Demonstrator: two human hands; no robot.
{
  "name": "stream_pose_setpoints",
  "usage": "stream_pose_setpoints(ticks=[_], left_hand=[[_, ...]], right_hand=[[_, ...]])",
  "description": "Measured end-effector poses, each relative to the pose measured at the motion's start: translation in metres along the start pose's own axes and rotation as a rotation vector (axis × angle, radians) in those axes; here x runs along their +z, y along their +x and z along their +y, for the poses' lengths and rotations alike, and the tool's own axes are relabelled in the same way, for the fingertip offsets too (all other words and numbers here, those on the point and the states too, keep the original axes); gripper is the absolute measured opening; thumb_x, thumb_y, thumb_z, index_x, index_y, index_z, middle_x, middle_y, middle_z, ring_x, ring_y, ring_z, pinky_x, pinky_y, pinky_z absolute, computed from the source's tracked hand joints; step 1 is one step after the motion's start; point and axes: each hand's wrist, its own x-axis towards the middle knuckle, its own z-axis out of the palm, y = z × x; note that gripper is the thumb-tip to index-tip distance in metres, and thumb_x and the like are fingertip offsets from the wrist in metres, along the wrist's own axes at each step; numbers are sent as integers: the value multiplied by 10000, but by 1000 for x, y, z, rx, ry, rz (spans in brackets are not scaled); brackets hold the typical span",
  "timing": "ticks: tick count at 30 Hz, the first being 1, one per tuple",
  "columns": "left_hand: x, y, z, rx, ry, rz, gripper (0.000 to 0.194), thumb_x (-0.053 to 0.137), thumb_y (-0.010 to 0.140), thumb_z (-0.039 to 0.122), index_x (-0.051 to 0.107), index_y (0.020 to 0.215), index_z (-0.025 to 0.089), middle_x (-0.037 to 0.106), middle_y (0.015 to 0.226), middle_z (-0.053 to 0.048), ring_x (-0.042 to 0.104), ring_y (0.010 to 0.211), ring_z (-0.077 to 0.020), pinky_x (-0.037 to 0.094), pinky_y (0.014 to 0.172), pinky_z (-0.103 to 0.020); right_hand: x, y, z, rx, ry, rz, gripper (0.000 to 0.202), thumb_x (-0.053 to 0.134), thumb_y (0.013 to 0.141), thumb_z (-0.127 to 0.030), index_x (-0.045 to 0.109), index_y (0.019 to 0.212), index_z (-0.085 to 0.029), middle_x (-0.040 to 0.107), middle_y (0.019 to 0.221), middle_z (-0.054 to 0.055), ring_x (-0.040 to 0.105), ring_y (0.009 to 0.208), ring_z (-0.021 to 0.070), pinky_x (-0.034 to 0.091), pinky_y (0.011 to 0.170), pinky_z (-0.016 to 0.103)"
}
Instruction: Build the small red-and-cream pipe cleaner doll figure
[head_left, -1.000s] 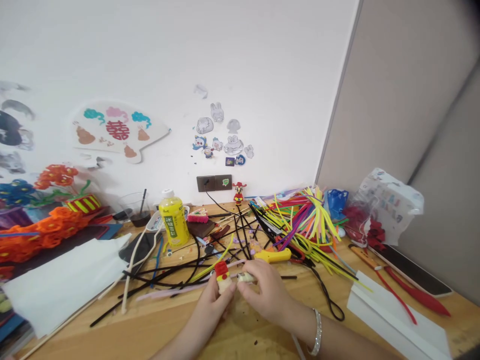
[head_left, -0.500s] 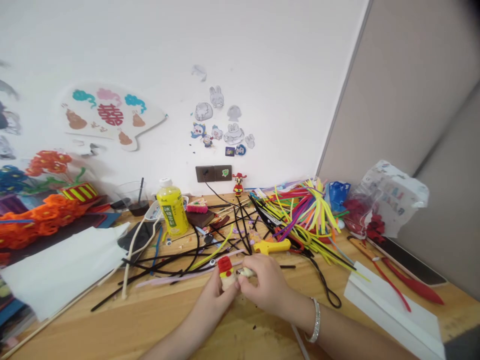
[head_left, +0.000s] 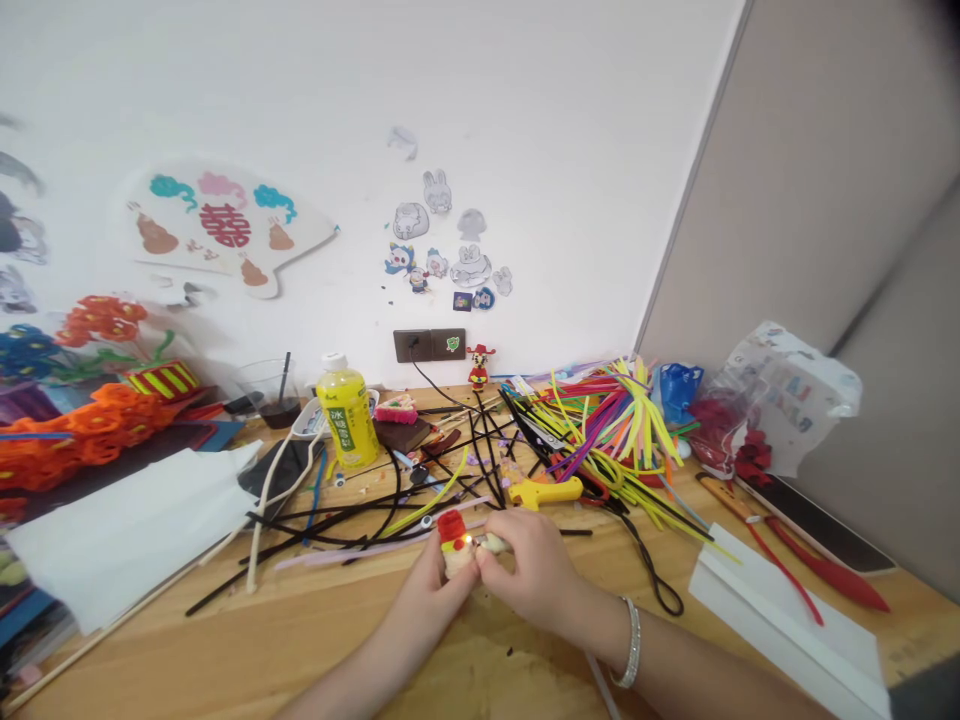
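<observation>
My left hand (head_left: 436,588) is closed around a small fuzzy figure (head_left: 454,562) with a red top, a yellow band and a cream lower part. Close to its right side, my right hand (head_left: 525,560) grips a small pale lighter (head_left: 493,542), its metal end towards the figure. A bright spot glows between the lighter's tip and the figure. The fingers hide much of both things. Just beyond the hands lie a yellow glue gun (head_left: 546,491) and a scatter of black pipe cleaners (head_left: 390,505).
A yellow drink bottle (head_left: 347,415) stands left of centre. Many coloured pipe cleaners (head_left: 626,425) are heaped at the back right, near a clear plastic bag (head_left: 787,390). Red-handled pliers (head_left: 825,560) and white paper (head_left: 787,620) lie right. A small red-hatted doll (head_left: 478,368) stands by the wall.
A bright glow now shows at the lighter's tip beside the figure. Both hands keep nearly the same place; the view has shifted slightly.
</observation>
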Motion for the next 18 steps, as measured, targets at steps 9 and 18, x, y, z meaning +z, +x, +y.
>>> stream_pose_setpoints(ticks=[9, 18], left_hand=[[-1, 2, -3, 3, 20, -20, 333, 564, 705, 349, 511, 971, 156, 626, 916, -58, 530, 883, -219, 399, 763, -305], [2, 4, -12, -112, -154, -22, 349, 633, 660, 370, 514, 924, 175, 489, 529, 79, 408, 451, -88, 273, 457, -207]], right_hand=[[0, 0, -1, 6, -3, 9, 128, 497, 693, -244, 428, 606, -180, 488, 602, -24, 436, 592, 116, 253, 548, 227], [1, -1, 0, 74, 113, 1, 189, 515, 719, -265, 414, 586, -177, 448, 563, -45, 405, 549, 96, 251, 520, 213]])
